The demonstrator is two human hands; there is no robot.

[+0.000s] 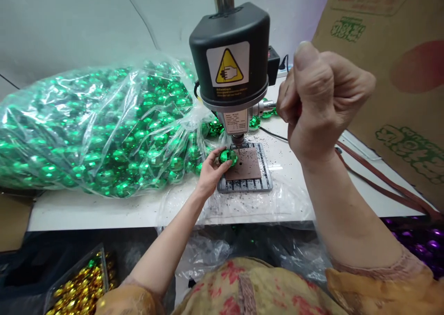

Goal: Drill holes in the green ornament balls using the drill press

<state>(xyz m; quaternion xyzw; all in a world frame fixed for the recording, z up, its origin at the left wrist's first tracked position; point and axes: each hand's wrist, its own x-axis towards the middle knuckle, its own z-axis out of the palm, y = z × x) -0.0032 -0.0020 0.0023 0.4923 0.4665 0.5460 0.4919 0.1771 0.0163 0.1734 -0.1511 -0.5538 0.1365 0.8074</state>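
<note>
The left grip [210, 172] grasps a green mirror-faceted ball [226, 156] between thumb and fingers. The ball is round and glossy, its flat facets throwing back light; the thumb covers part of its lower edge. It sits at the fingertips, over the left side of a brown board [249, 169] on the slotted drill press base [266, 183]. The right grip [322, 95] is clenched, beside the black drill press head [229, 37]; whether it encloses a lever cannot be told. Above and just right of the left grip, the drill chuck [237, 139] stands close to the ball. Left of that grip, a clear bag [114, 130] of green balls crowds the bench [93, 213]. Right of the right grip stands a cardboard box [378, 70].
</note>
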